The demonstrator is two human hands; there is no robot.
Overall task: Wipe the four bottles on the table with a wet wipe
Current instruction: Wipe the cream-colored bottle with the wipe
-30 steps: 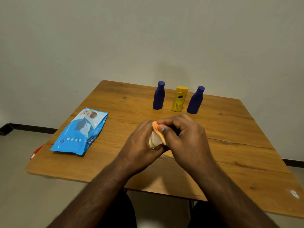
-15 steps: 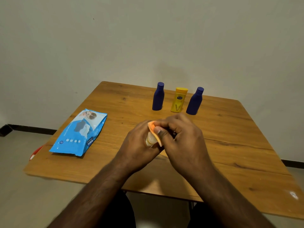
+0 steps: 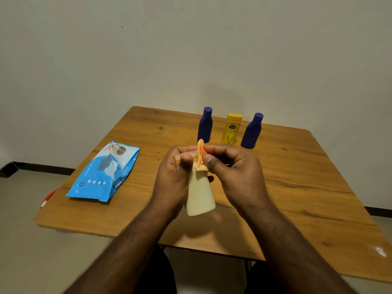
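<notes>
Above the near table edge [image 3: 127, 225], cream bottle [image 3: 200, 196] gripped in left hand [image 3: 171, 179], right hand [image 3: 235, 172] pinching an orange wipe [image 3: 200, 154] at its cap — further left, blue wipes pack [image 3: 104, 172] lying flat, at the far edge, left blue bottle [image 3: 205, 125], yellow bottle [image 3: 231, 129], right blue bottle [image 3: 252, 131] — upright in a row.

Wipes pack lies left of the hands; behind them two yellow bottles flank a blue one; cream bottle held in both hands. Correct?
Not quite: the head view shows two blue bottles flanking one yellow bottle. The rest holds: the wipes pack lies left of the hands, and the left hand and right hand hold the cream bottle.
</notes>
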